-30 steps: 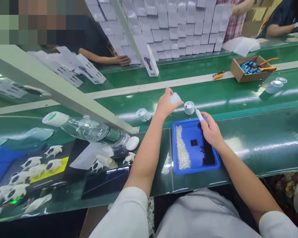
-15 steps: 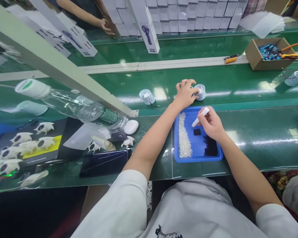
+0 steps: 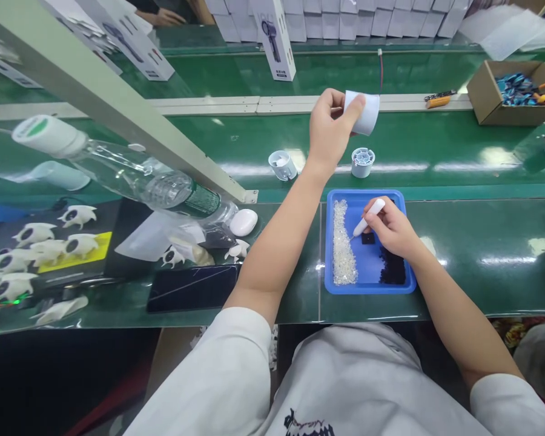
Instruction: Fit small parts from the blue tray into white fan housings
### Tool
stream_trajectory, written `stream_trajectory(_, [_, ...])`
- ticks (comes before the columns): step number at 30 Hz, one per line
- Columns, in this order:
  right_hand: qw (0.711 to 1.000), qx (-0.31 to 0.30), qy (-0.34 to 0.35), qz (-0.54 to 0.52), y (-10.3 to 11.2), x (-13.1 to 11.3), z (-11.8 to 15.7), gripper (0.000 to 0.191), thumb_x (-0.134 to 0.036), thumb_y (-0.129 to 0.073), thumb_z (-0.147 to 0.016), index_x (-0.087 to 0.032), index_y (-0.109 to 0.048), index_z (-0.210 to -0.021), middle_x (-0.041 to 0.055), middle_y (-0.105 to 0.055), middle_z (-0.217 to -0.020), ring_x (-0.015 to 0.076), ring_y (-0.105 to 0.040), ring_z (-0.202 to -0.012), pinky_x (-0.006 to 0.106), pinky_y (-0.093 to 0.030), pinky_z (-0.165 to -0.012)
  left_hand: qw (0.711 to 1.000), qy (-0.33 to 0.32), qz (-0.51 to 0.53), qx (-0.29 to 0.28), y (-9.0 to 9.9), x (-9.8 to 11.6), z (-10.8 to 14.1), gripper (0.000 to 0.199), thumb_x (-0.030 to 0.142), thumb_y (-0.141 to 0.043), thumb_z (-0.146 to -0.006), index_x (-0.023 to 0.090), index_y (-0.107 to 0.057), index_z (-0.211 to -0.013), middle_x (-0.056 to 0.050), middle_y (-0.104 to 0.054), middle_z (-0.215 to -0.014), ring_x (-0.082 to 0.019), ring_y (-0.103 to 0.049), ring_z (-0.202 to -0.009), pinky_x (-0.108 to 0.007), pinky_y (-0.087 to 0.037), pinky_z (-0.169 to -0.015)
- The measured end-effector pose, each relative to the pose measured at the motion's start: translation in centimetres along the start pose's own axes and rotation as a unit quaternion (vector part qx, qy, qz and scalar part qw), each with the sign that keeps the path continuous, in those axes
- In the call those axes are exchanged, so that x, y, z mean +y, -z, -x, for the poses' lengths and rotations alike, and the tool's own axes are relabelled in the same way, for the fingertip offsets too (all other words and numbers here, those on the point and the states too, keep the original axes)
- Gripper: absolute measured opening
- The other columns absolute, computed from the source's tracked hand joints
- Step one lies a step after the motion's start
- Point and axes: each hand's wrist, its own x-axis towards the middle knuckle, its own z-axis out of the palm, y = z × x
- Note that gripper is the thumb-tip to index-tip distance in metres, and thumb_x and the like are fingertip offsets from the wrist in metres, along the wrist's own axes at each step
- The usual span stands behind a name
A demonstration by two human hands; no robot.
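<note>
My left hand [image 3: 331,130] grips a white cylindrical housing [image 3: 366,113] and holds it tilted above the green bench; a thin wire sticks up from it. My right hand [image 3: 390,227] is closed around a white pen-like tool [image 3: 367,218], its fine tip down near the pale granules. Below lies a blue tray [image 3: 367,289], with clear-white granules [image 3: 344,260] along its left side, black bits [image 3: 393,268] at lower right and a small dark square [image 3: 367,238] between them. Two similar white cylinders, one on the left [image 3: 282,165] and one with a spoked inside [image 3: 362,162], stand behind the tray.
A slanted pale post [image 3: 163,130] and a clear bottle [image 3: 154,184] stand to the left, near a dark phone [image 3: 193,287] and several white shell-like parts [image 3: 79,245]. At the back right sits a cardboard box [image 3: 495,97]. Printed cartons [image 3: 277,42] stand behind the rail.
My left hand has lifted a white cylindrical housing up and away from the bench, uncovering the spoked cylinder. The right hand's tool tip is now closer to the pale granules.
</note>
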Motion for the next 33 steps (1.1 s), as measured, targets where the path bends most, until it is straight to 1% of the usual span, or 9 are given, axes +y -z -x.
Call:
stream_trajectory(2, [1.0,0.0,-0.001,0.002,0.0,0.0,0.0,0.033,-0.058,-0.057,-0.088,-0.025,-0.052,-0.091,-0.0019,-0.06,-0.075,0.0121,-0.063,-0.063,0.026,-0.057,-0.057,0.999,0.018,0.03,0.013,0.2,0.4,-0.1,0.028,0.032,-0.063,-0.081,0.026,-0.044,-0.061,0.001,-0.059,-0.071,-0.017,-0.064,-0.085,-0.028,-0.056,-0.068])
stream_trajectory(6, [1.0,0.008,-0.004,0.015,0.1,-0.2,0.1,0.027,-0.052,-0.058,-0.09,-0.026,-0.052,-0.091,-0.0018,-0.06,-0.075,0.0131,-0.063,-0.063,0.027,-0.057,-0.057,0.995,0.009,0.095,0.018,0.5,0.8,-0.4,0.033,0.026,-0.063,-0.081,0.026,-0.042,-0.057,0.001,-0.055,-0.067,-0.017,-0.063,-0.079,-0.029,-0.055,-0.064])
stream_trajectory(11, [0.998,0.015,0.02,0.06,-0.1,-0.9,0.1,0.015,-0.038,-0.059,-0.09,-0.025,-0.051,-0.088,-0.0019,-0.059,-0.072,0.0139,-0.061,-0.06,0.029,-0.054,-0.055,0.99,-0.009,0.139,0.016,0.6,0.9,-0.5,0.035,0.02,-0.061,-0.086,0.023,-0.039,-0.058,0.0,-0.041,-0.067,-0.011,-0.049,-0.064,-0.024,-0.049,-0.055])
stream_trajectory(15, [0.978,0.093,0.105,0.154,0.0,-1.5,0.2,0.008,-0.026,-0.06,-0.086,-0.024,-0.053,-0.083,-0.0012,-0.06,-0.072,0.0132,-0.057,-0.061,0.029,-0.049,-0.058,0.989,-0.015,0.147,0.011,0.7,1.3,-0.4,0.034,0.019,-0.059,-0.086,0.023,-0.038,-0.061,0.001,-0.039,-0.07,-0.01,-0.048,-0.065,-0.022,-0.049,-0.056])
stream_trajectory(19, [0.957,0.163,0.145,0.19,0.9,-1.9,0.3,0.017,-0.021,-0.061,-0.079,-0.023,-0.048,-0.069,-0.0044,-0.051,-0.06,0.0111,-0.046,-0.053,0.028,-0.039,-0.053,0.989,-0.01,0.148,0.015,1.0,1.8,-0.3,0.034,0.017,-0.058,-0.086,0.022,-0.036,-0.061,0.0,-0.037,-0.072,-0.01,-0.047,-0.066,-0.024,-0.049,-0.055])
stream_trajectory(22, [0.96,0.158,0.123,0.195,1.5,-2.3,0.4,0.024,-0.022,-0.06,-0.076,-0.023,-0.042,-0.061,-0.0052,-0.045,-0.054,0.0105,-0.041,-0.05,0.028,-0.035,-0.05,0.989,-0.021,0.147,0.003,1.3,2.0,-0.3,0.033,0.02,-0.057,-0.087,0.023,-0.035,-0.062,-0.001,-0.037,-0.075,-0.011,-0.049,-0.07,-0.024,-0.051,-0.057])
stream_trajectory(26, [0.966,0.131,0.082,0.207,1.6,-2.5,0.5,0.027,-0.026,-0.059,-0.077,-0.023,-0.04,-0.058,-0.0049,-0.044,-0.051,0.0103,-0.038,-0.048,0.028,-0.034,-0.05,0.994,-0.013,0.106,-0.003,1.6,2.3,-0.3,0.035,0.027,-0.06,-0.085,0.025,-0.035,-0.061,-0.002,-0.042,-0.074,-0.014,-0.055,-0.075,-0.024,-0.054,-0.058])
stream_trajectory(30, [0.967,0.112,0.071,0.217,1.2,-2.4,0.3,0.027,-0.027,-0.058,-0.076,-0.023,-0.039,-0.058,-0.0052,-0.044,-0.05,0.0096,-0.036,-0.047,0.027,-0.031,-0.049,0.997,-0.014,0.073,0.002,1.7,2.7,-0.1,0.036,0.029,-0.058,-0.085,0.025,-0.032,-0.06,-0.003,-0.05,-0.075,-0.015,-0.059,-0.08,-0.025,-0.056,-0.061])
stream_trajectory(33, [0.967,0.11,0.072,0.217,1.1,-2.3,0.2,0.026,-0.027,-0.057,-0.076,-0.023,-0.039,-0.057,-0.0053,-0.043,-0.05,0.0091,-0.036,-0.047,0.027,-0.03,-0.049,0.998,-0.012,0.069,0.004,1.8,3.0,0.1,0.037,0.028,-0.059,-0.085,0.026,-0.032,-0.058,-0.003,-0.049,-0.075,-0.017,-0.06,-0.081,-0.026,-0.057,-0.061])
